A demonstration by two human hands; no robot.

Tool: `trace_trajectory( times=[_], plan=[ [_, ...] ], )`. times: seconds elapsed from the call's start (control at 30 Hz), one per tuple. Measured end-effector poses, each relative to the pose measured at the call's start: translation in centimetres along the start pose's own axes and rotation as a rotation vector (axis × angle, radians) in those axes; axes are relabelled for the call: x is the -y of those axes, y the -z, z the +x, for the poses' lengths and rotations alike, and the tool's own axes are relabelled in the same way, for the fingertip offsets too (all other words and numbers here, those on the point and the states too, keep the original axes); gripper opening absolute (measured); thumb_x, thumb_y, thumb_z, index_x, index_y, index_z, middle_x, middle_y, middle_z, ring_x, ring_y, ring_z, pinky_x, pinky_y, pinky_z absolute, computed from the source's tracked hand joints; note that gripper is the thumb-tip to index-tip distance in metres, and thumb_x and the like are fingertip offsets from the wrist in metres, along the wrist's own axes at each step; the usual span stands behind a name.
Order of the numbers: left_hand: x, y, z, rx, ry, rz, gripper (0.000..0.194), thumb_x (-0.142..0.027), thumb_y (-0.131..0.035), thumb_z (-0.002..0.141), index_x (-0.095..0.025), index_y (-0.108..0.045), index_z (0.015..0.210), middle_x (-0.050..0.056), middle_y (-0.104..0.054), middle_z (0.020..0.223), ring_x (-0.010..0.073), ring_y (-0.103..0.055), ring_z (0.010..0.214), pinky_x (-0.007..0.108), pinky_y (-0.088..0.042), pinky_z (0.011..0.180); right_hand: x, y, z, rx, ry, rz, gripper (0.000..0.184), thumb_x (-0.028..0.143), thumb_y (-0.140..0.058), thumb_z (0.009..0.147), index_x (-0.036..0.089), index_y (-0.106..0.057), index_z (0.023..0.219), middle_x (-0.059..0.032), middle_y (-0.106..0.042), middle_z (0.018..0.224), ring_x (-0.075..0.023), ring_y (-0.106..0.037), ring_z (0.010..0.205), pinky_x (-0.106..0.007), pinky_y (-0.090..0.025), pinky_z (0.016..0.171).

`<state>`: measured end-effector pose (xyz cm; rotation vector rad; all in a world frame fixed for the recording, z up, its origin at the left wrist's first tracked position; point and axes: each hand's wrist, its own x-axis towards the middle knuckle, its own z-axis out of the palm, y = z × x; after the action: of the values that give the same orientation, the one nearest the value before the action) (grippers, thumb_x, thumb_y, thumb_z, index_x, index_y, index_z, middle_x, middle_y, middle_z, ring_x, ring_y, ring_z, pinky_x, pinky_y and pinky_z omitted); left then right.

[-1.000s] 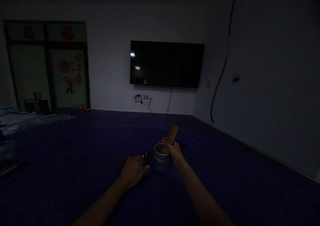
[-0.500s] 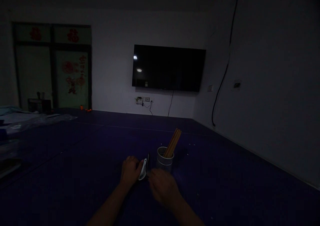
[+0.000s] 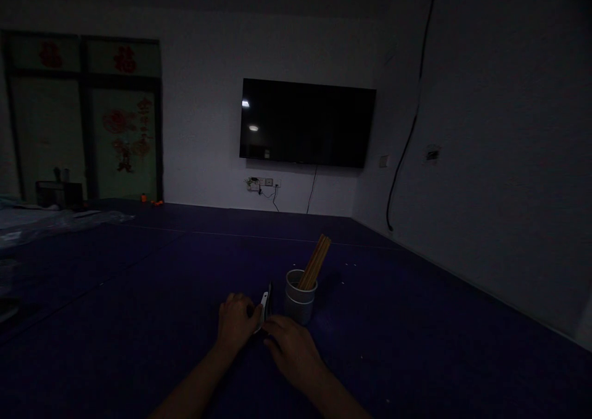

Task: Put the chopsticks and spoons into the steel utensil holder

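Note:
In the head view a white spoon (image 3: 265, 298) stands tilted, its handle pointing up and away, with a thin dark piece right beside it. My left hand (image 3: 235, 321) is closed around the spoon's left side, thumb against it. From the right, my right hand (image 3: 293, 348) brings its bent fingertips together at the spoon's lower end; what they pinch is hidden. Just beyond the right hand, a grey metal cup (image 3: 298, 305) stands upright on the dark blue surface (image 3: 161, 320). A bundle of wooden chopsticks (image 3: 315, 263) leans to the right in the cup.
Small white bits (image 3: 350, 264) lie scattered on the surface. Clear plastic wrapping (image 3: 69, 220) spreads at the far left, with small orange objects (image 3: 157, 203) near the door. A television (image 3: 308, 123) hangs on the back wall; a black cable (image 3: 407, 141) runs down the right wall.
My right hand has moved slightly left, its fingertips coming up to the spoon and covering its lower end. The whole view has shifted a little; the cup and chopsticks stay in place.

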<state>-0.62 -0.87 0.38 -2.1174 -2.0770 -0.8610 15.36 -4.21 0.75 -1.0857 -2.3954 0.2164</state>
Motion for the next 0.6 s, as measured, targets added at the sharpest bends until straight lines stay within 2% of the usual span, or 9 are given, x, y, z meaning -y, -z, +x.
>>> trace_trajectory(
  times=[0.6],
  plan=[
    [0.16, -0.57, 0.16, 0.074, -0.02, 0.0, 0.031, -0.043, -0.047, 0.082, -0.019, -0.064, 0.073, 0.005, -0.066, 0.087, 0.0214, -0.055, 0.094, 0.031, -0.038, 0.077, -0.44, -0.32, -0.11, -0.026, -0.009, 0.064, 0.04, 0.016, -0.049, 0.082, 0.026, -0.057, 0.119, -0.0026, -0.061, 0.12, -0.0187, -0.056, 0.11, -0.032, -0.042, 0.096]
  ],
)
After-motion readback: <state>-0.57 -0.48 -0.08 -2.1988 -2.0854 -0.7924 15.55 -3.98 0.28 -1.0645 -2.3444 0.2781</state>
